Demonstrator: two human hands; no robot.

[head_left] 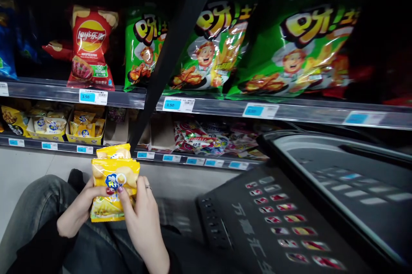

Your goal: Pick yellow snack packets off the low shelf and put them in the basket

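Several small yellow snack packets [106,170] are stacked together in front of my knees, overlapping one another. My left hand [79,207] grips them from the left, its thumb lying across the front. From the right, my right hand [141,209] closes on the same packets, thumb pressed on the front one; a ring shows on one finger. Fingers behind the packets are hidden. Just beyond, on the low shelf, a yellow carton [84,140] holds similar yellow packets, and another carton [48,136] beside it holds paler ones.
A dark grey shopping basket [225,218] with slotted sides stands close on my right. Above, a shelf edge [206,106] carries a red chip bag [92,46] and large green chip bags [206,55]. A dark diagonal post [180,46] crosses the shelves. Colourful packets [206,138] fill the lower shelf.
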